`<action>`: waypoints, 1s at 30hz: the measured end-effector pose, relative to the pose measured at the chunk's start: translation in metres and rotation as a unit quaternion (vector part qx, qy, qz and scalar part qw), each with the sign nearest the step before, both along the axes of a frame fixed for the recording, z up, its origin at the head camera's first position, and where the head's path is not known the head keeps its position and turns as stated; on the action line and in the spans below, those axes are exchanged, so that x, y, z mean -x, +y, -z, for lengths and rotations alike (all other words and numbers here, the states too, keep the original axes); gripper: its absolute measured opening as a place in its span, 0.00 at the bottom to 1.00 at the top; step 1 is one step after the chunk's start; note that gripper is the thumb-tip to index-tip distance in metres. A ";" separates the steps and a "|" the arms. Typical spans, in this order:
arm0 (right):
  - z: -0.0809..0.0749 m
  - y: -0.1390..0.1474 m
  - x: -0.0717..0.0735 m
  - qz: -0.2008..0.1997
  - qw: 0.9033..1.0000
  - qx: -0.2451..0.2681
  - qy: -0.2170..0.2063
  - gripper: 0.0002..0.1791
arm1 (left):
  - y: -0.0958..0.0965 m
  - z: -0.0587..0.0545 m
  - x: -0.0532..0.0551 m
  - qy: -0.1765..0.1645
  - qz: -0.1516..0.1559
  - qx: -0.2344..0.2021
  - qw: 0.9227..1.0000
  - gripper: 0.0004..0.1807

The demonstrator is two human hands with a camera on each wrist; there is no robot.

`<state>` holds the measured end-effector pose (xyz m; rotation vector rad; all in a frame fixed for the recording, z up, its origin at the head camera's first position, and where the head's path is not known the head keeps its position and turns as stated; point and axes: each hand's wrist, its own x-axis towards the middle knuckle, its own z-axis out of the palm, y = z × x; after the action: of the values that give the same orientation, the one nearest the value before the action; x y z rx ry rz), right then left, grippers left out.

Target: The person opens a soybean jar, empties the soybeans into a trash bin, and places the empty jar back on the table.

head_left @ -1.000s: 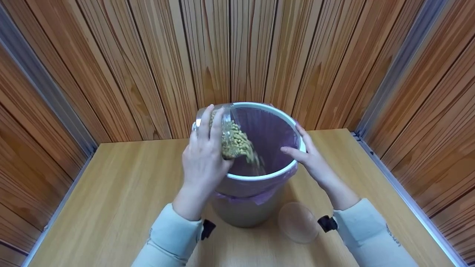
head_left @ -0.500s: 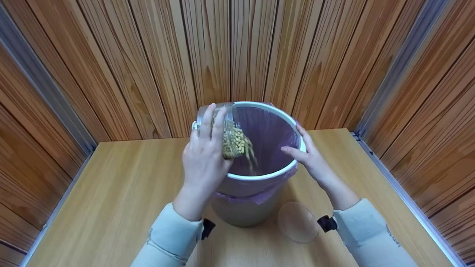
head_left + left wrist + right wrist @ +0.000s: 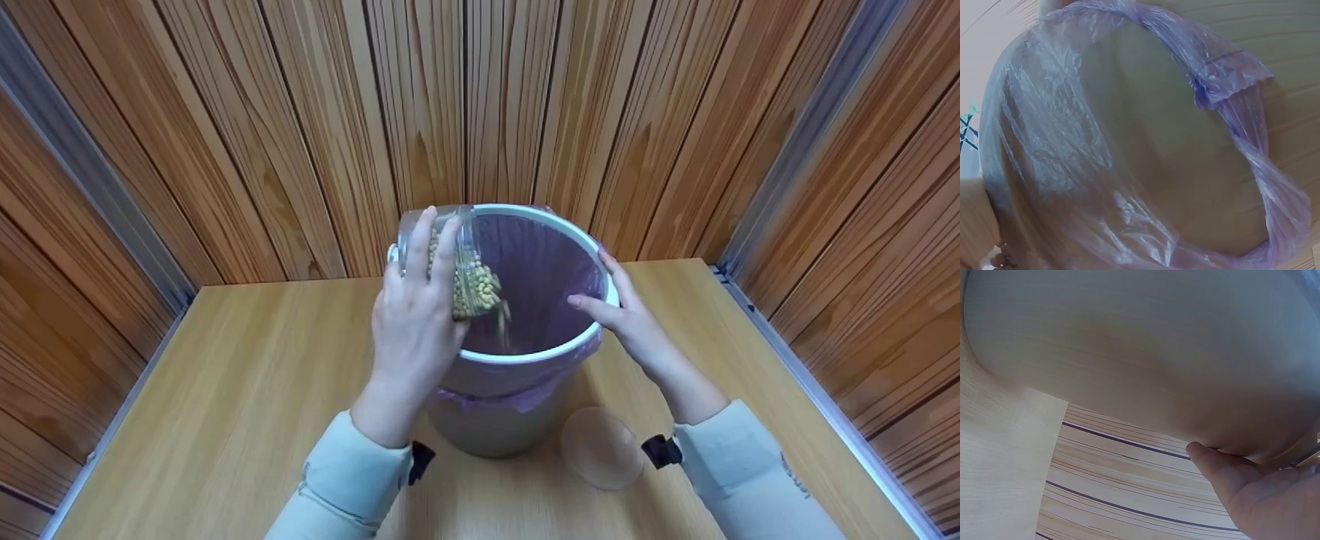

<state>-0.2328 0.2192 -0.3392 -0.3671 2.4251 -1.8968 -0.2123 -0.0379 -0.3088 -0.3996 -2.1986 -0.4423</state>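
In the head view my left hand point(image 3: 412, 322) grips a clear jar point(image 3: 463, 225), tipped on its side over the left rim of a round bin point(image 3: 517, 359). Pale yellow beans point(image 3: 480, 286) fill part of the jar, and a thin stream of them drops into the bin. A purple plastic liner point(image 3: 525, 247) covers the bin's inside and folds over its rim. My right hand point(image 3: 637, 326) holds the right side of the rim, thumb inside and fingers outside. The right wrist view shows fingers against the bin's outer wall point(image 3: 1129, 343). The bin's bottom is hidden.
A round translucent lid point(image 3: 602, 450) lies on the wooden table point(image 3: 247, 390), just right of the bin's base. Wood-panelled walls point(image 3: 420, 97) stand behind and to both sides. Metal strips point(image 3: 817, 442) run along the table's side edges.
The stream of beans has thinned, and fewer beans sit at the jar's mouth. My left hand and the jar have shifted very slightly; the right hand stays on the rim.
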 end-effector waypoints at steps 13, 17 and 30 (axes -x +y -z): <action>0.001 0.001 0.001 -0.002 1.000 0.003 0.004 0.44 | 0.000 0.000 -0.001 0.006 -0.006 0.023 1.000 0.53; 0.002 0.001 0.002 -0.001 1.000 0.005 0.003 0.44 | 0.000 0.001 -0.001 0.010 -0.011 0.029 0.999 0.53; 0.003 0.003 0.003 -0.005 1.000 0.008 0.003 0.45 | 0.002 0.000 -0.002 0.033 -0.018 0.041 0.998 0.47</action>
<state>-0.2359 0.2221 -0.3425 -0.3873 2.4089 -1.9144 -0.2100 -0.0356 -0.3088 -0.4129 -2.1615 -0.3156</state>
